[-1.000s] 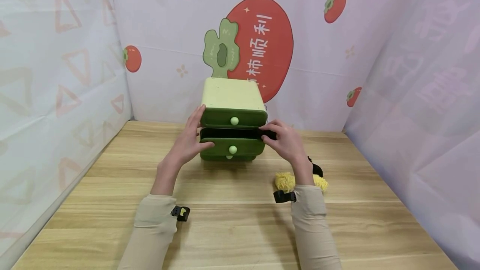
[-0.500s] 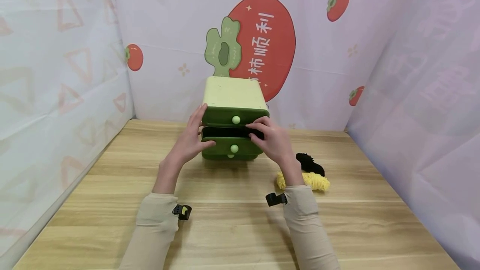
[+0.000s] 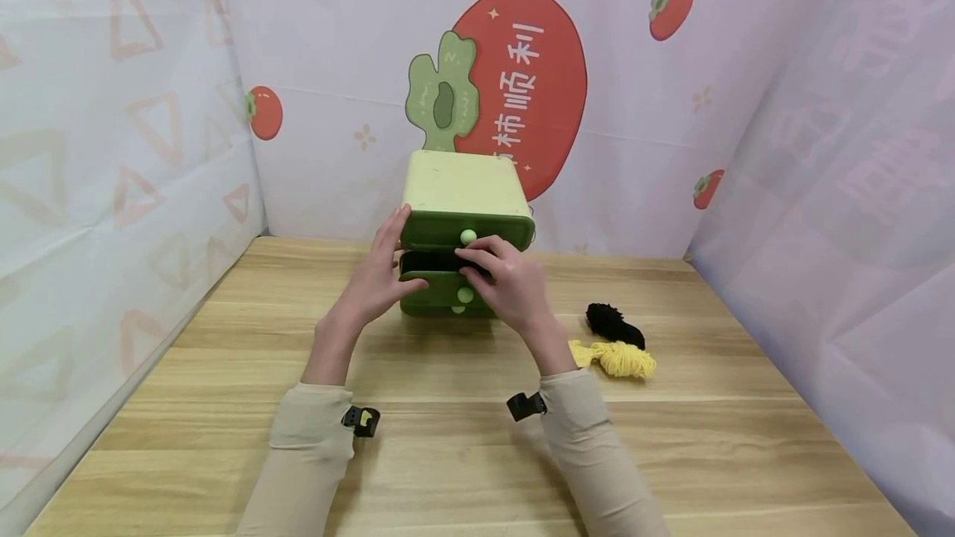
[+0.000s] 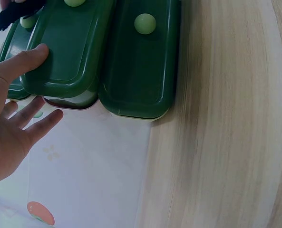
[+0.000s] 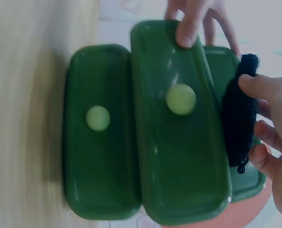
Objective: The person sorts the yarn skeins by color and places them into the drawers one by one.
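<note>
A small cabinet (image 3: pixel 466 181) with a cream top and three green drawers stands near the back wall. Its middle drawer (image 5: pixel 179 142) is pulled out; the top and bottom ones are in. My right hand (image 3: pixel 515 284) pinches a bundle of black yarn (image 5: pixel 239 114) between thumb and fingers, right over the opening of that drawer. In the left wrist view, my left hand (image 4: pixel 12 114) has its thumb on the middle drawer's front, with the other fingers spread straight beside the cabinet. The drawer's inside is mostly dark, partly hidden by the right hand.
To the right on the wooden table (image 3: pixel 448 454) lie another black yarn bundle (image 3: pixel 615 326) and a yellow yarn skein (image 3: pixel 627 360), partly behind the right forearm. Printed fabric walls (image 3: pixel 321 172) rise at the back and both sides.
The right hand has moved left with the black yarn, from the drawer's right end to its middle. The yarn on the table shows more now. My left hand has stayed put.
</note>
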The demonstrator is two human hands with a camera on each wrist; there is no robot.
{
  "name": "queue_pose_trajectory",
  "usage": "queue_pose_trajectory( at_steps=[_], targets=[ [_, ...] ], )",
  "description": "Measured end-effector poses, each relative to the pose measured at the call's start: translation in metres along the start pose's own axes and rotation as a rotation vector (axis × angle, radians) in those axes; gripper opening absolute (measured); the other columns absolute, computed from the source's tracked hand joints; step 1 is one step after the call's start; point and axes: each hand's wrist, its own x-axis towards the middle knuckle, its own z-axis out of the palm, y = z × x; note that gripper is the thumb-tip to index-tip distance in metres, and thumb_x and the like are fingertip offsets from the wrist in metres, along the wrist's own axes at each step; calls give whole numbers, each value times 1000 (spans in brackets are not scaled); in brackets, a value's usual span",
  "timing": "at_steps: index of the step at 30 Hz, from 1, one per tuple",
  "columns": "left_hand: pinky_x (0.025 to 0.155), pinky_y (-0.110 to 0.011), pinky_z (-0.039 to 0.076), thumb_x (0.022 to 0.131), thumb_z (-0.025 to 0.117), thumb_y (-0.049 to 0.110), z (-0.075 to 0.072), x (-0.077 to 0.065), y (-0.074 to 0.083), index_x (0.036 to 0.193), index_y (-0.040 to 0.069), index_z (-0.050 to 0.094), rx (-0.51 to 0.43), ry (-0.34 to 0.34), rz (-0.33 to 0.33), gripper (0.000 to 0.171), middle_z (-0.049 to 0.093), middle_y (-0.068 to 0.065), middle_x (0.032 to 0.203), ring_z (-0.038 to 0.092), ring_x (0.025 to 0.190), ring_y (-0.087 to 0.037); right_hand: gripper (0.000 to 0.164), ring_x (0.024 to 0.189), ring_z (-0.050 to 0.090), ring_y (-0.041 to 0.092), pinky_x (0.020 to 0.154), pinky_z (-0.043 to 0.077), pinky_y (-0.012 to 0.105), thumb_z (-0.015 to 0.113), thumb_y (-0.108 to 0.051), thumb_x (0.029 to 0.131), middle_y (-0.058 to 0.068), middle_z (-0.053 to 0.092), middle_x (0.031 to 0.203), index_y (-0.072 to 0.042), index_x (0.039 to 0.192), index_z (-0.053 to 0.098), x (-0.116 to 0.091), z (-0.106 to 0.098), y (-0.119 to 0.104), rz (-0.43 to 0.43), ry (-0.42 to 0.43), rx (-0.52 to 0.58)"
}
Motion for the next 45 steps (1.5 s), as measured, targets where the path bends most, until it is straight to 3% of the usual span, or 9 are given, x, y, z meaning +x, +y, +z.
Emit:
queue_pose_trajectory(
  at_steps=[3, 15, 25, 34, 45],
  targets=[
    [108, -55, 45, 83, 81, 10, 0, 0, 0, 160, 39, 0, 4, 1, 4, 115, 0, -2, 168, 44, 135, -39, 23, 94, 64, 20, 68, 56, 30, 77, -19, 87, 3, 70, 110, -15, 110, 77, 1, 4, -6, 4, 30, -2],
    [109, -57, 43, 84, 79, 7, -2, -1, -2, 159, 41, 1, -15, 1, 4, 114, -1, -2, 168, 45, 134, -39, 18, 92, 58, 19, 68, 55, 26, 78, -19, 87, -1, 73, 112, -17, 105, 79, 2, 24, -17, 18, 84, -15],
    [108, -58, 43, 83, 80, 8, -2, -2, 0, 160, 37, 2, -18, 0, 10, 114, -1, -4, 168, 45, 134, -40, 24, 99, 59, 19, 67, 57, 28, 76, -16, 88, 0, 70, 122, -16, 112, 77, 2, 25, -22, 54, 21, 41],
    [108, -56, 44, 84, 79, 9, -2, -2, -1, 160, 38, 0, 5, 1, 7, 113, -1, -4, 168, 45, 134, -41, 32, 106, 59, 20, 69, 58, 29, 71, -19, 92, 4, 66, 131, -19, 125, 71, 4, 23, -29, 61, -115, 33],
    [109, -56, 43, 85, 79, 10, -1, -1, -1, 159, 41, 0, -3, -7, -1, 113, -1, -2, 168, 45, 135, -40, 27, 103, 59, 20, 72, 57, 31, 72, -16, 91, 2, 67, 123, -16, 119, 73, 2, 19, -22, 54, -96, 54]
  ],
)
